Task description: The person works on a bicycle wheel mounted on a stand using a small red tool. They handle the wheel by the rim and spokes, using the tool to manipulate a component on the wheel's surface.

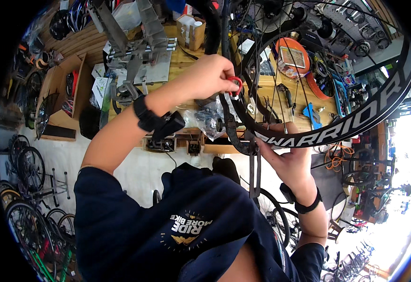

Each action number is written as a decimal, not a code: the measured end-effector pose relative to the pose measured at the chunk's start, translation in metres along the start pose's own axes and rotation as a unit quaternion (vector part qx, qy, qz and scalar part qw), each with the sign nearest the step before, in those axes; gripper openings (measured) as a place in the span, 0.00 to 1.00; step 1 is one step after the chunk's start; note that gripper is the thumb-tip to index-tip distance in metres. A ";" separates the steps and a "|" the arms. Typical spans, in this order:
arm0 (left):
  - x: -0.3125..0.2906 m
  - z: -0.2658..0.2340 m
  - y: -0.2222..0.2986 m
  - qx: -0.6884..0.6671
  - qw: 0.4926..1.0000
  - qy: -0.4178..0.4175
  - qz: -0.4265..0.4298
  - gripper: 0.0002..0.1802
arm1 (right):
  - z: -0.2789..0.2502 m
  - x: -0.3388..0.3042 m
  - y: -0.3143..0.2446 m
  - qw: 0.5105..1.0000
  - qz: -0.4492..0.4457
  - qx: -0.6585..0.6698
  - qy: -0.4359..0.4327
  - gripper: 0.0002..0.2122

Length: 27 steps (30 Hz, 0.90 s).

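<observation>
A black bicycle wheel (339,134) with pale lettering on its rim stands in front of me, its thin spokes running upward. At its left side is a dark metal truing stand arm (234,137). My left hand (216,75) reaches across to the rim's left part, fingers closed round a small red ring-shaped spoke wrench (236,83). Low on the wheel, my right hand (287,157) grips the rim, with the thumb on the near side and the fingers partly hidden behind it. Black straps with small devices sit on both wrists.
Behind the wheel is a wooden workbench (181,87). It bears a grey metal fixture (142,61), a clear plastic bag (205,120), an orange round tray (285,70) and a blue tool (312,115). A cardboard box (57,101) stands left; several bicycles (31,207) line the floor.
</observation>
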<state>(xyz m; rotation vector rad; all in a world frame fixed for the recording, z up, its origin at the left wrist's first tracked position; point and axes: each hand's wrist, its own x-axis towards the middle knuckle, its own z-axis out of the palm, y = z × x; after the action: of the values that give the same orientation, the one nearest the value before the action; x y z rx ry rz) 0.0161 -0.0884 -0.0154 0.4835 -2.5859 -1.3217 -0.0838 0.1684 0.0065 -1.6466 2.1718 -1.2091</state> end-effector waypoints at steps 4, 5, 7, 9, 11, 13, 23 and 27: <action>-0.014 0.015 -0.003 -0.209 0.974 -0.075 0.047 0.05 | 0.004 0.000 0.000 1.000 0.012 0.005 -0.004 0.14; -0.013 0.023 -0.003 -0.218 0.972 -0.079 0.039 0.05 | 0.004 0.000 0.000 1.000 0.018 0.011 -0.004 0.14; -0.012 0.035 0.002 -0.253 0.963 -0.090 0.017 0.07 | 0.002 -0.001 0.002 1.000 0.016 -0.014 -0.022 0.14; -0.009 0.044 0.004 -0.343 0.935 -0.092 0.001 0.07 | 0.003 0.001 0.001 1.000 -0.002 -0.011 -0.001 0.14; -0.009 0.046 0.008 -0.383 0.919 -0.090 -0.015 0.07 | 0.003 0.000 0.001 1.000 -0.002 -0.019 -0.003 0.14; -0.009 0.052 0.004 -0.395 0.914 -0.088 -0.018 0.08 | 0.000 -0.001 0.001 0.999 0.016 -0.039 -0.029 0.14; -0.006 0.052 0.006 -0.396 0.916 -0.070 0.013 0.07 | 0.004 0.001 -0.003 0.999 -0.033 -0.027 0.016 0.13; -0.010 0.055 0.013 -0.276 0.958 -0.078 0.013 0.08 | 0.005 0.000 -0.006 1.000 -0.005 0.007 0.019 0.11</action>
<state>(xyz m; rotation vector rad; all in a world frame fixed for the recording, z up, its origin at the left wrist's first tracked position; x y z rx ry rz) 0.0049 -0.0365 -0.0375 0.2476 -2.1693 -2.0392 -0.0769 0.1658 0.0074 -1.6442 2.1736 -1.2654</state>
